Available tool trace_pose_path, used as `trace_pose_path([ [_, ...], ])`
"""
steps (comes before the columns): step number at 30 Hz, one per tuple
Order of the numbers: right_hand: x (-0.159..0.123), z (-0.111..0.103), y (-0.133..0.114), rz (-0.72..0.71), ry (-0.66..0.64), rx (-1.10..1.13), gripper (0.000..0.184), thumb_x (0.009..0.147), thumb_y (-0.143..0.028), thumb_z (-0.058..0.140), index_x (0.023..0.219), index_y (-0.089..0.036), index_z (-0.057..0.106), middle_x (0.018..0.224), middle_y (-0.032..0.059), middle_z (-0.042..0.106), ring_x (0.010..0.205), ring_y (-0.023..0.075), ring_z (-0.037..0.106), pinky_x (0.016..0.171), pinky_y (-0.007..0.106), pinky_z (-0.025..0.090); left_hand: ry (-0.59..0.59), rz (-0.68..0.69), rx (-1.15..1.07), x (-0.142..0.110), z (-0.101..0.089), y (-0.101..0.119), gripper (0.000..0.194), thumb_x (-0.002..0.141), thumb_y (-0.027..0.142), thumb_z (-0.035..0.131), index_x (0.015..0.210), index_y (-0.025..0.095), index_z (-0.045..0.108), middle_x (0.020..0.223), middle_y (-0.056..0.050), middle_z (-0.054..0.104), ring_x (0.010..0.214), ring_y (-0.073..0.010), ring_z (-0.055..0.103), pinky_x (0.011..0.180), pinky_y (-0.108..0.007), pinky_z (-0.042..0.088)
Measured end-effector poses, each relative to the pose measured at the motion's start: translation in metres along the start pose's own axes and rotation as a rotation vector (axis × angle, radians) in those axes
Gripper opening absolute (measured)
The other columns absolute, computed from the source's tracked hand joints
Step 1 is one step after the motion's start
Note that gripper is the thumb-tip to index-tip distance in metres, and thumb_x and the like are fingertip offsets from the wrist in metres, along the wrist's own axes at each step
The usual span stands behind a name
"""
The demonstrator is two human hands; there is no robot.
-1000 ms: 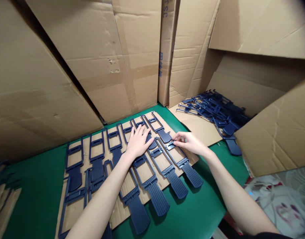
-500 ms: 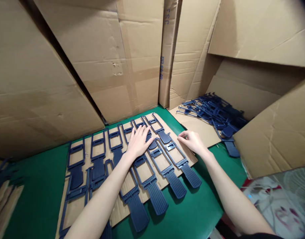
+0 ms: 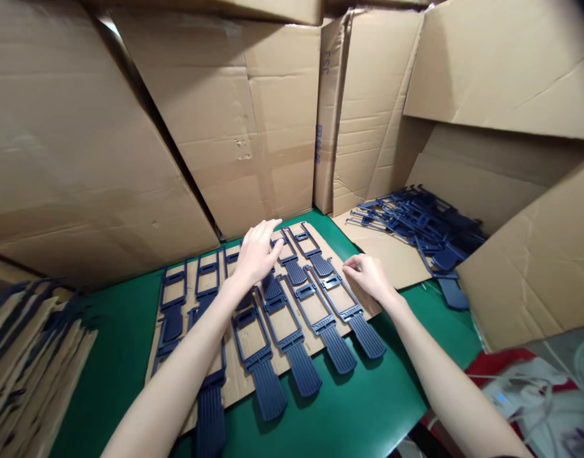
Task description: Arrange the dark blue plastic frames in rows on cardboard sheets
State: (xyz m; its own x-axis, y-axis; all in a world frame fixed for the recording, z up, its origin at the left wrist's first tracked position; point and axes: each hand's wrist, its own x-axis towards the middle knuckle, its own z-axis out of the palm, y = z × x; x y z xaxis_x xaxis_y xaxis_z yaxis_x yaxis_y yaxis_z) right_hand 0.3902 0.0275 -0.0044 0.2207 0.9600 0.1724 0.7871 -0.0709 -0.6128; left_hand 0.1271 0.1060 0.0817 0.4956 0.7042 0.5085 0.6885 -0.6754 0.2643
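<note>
Dark blue plastic frames with ribbed paddle ends lie in two rows on a cardboard sheet (image 3: pixel 235 389). My left hand (image 3: pixel 257 254) is over the back row, fingers stretched out, holding nothing; it hides part of the frames beneath. My right hand (image 3: pixel 368 275) is at the sheet's right edge, beside the upper end of the rightmost front frame (image 3: pixel 342 296). Its thumb and forefinger are pinched together; whatever is between them is too small to make out. Ribbed paddles (image 3: pixel 337 350) of the front row stick out past the sheet onto the green table.
A tangled heap of similar blue parts (image 3: pixel 425 222) lies at the right in an open cardboard box (image 3: pixel 540 254). Layered cardboard sheets with blue parts (image 3: pixel 39 362) are stacked at the left. Tall cartons (image 3: pixel 277 127) wall off the back of the green table (image 3: pixel 349 407).
My left hand has shifted left and toward the back over the frames. My right hand stays by the sheet's right edge. The view has swung, showing more of the left stack.
</note>
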Motion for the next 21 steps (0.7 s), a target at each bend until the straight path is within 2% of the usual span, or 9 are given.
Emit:
trace_pose_path([
  [4,-0.004,-0.001,-0.001,0.053,-0.01,0.0,0.019,0.077,-0.035,0.054,0.077,-0.019,0.064,0.072,0.0023,0.066,0.069,0.0158,0.059,0.063,0.024,0.038,0.209,0.001,-0.058,-0.021,-0.057,0.008,0.031,0.088,0.025,0.045,0.117,0.019,0.053,0.136,-0.009,0.046,0.127,-0.0218,0.041,0.106,-0.04,0.033],
  [7,-0.005,-0.002,0.0,0.092,-0.027,-0.002,0.024,0.078,-0.04,0.052,0.074,-0.018,0.062,0.067,0.0027,0.064,0.066,0.0165,0.058,0.058,0.025,0.036,0.312,-0.16,-0.062,-0.06,-0.094,0.002,0.03,0.087,0.026,0.048,0.115,0.019,0.054,0.125,-0.007,0.055,0.113,-0.0197,0.053,0.096,-0.034,0.042],
  [10,-0.005,-0.004,0.0,0.111,-0.047,-0.002,0.026,0.077,-0.042,0.052,0.072,-0.018,0.062,0.065,0.0028,0.064,0.066,0.0168,0.058,0.057,0.025,0.036,0.37,-0.391,0.001,-0.112,-0.116,-0.022,0.03,0.086,0.03,0.049,0.112,0.019,0.058,0.11,-0.005,0.062,0.099,-0.0177,0.059,0.089,-0.03,0.046],
  [12,-0.005,-0.006,-0.001,0.115,-0.056,-0.002,0.026,0.077,-0.041,0.052,0.072,-0.018,0.063,0.066,0.0028,0.064,0.067,0.0165,0.058,0.058,0.024,0.036,0.444,-0.513,0.074,-0.15,-0.121,-0.045,0.029,0.082,0.033,0.051,0.106,0.02,0.062,0.102,-0.003,0.062,0.09,-0.0175,0.06,0.085,-0.028,0.047],
  [16,-0.007,-0.008,-0.004,0.117,-0.066,-0.003,0.025,0.077,-0.04,0.051,0.073,-0.018,0.063,0.063,0.0025,0.063,0.065,0.0158,0.057,0.058,0.024,0.036,0.388,-0.768,0.004,-0.215,-0.113,-0.089,0.031,0.075,0.041,0.055,0.101,0.026,0.065,0.102,0.0,0.063,0.083,-0.0194,0.062,0.076,-0.027,0.051],
  [18,-0.008,-0.009,-0.006,0.116,-0.071,-0.001,0.026,0.077,-0.04,0.051,0.073,-0.018,0.063,0.064,0.0024,0.063,0.064,0.0155,0.057,0.058,0.024,0.036,0.404,-0.883,-0.114,-0.234,-0.104,-0.103,0.034,0.072,0.043,0.057,0.1,0.026,0.064,0.105,-0.001,0.064,0.08,-0.0198,0.064,0.065,-0.025,0.052],
  [21,-0.009,-0.009,-0.007,0.114,-0.08,-0.008,0.026,0.078,-0.04,0.05,0.074,-0.018,0.063,0.064,0.0025,0.063,0.064,0.0154,0.057,0.058,0.024,0.036,0.356,-0.988,-0.199,-0.246,-0.092,-0.11,0.042,0.066,0.048,0.061,0.098,0.023,0.066,0.078,-0.002,0.068,0.059,-0.0184,0.062,0.051,-0.024,0.05],
])
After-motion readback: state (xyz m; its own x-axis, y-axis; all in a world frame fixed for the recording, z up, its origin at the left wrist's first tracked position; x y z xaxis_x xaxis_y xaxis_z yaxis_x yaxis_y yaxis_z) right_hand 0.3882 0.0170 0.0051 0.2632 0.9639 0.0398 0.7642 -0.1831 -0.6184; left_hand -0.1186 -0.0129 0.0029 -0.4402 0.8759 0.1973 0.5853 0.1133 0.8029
